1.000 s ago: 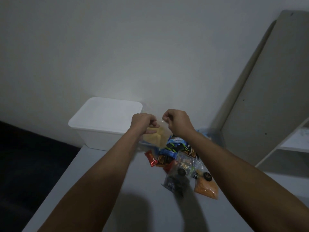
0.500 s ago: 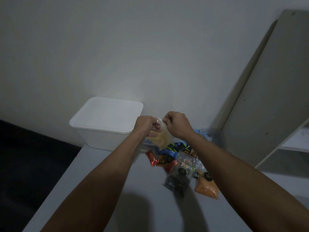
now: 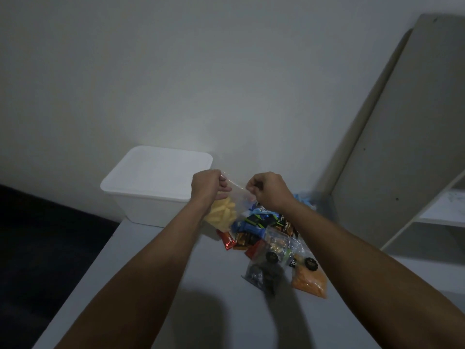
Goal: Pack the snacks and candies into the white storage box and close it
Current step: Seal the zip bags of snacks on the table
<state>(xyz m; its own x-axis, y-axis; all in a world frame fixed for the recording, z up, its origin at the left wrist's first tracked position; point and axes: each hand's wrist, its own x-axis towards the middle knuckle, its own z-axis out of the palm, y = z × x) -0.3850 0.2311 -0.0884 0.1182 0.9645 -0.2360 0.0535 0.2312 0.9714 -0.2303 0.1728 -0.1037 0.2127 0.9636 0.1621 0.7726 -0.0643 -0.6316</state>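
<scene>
A clear zip bag of yellow snacks (image 3: pixel 222 212) hangs above the table, held by its top edge. My left hand (image 3: pixel 207 186) pinches the bag's left corner and my right hand (image 3: pixel 268 191) pinches the right corner. The white storage box (image 3: pixel 148 195) stands at the table's far left end against the wall, its lid (image 3: pixel 161 170) on. A pile of snacks and candies (image 3: pixel 261 233) lies on the table under and right of my hands, with a dark bag (image 3: pixel 263 275) and an orange bag (image 3: pixel 309 280) nearest me.
The grey table (image 3: pixel 176 298) ends at a left edge with dark floor (image 3: pixel 45 248) beyond. A white shelf unit (image 3: pixel 415 147) leans at the right. A blue packet (image 3: pixel 303 200) lies behind my right wrist by the wall.
My hands have moved apart along the bag's top edge, stretching it wider. The bag of yellow snacks hangs a little further left.
</scene>
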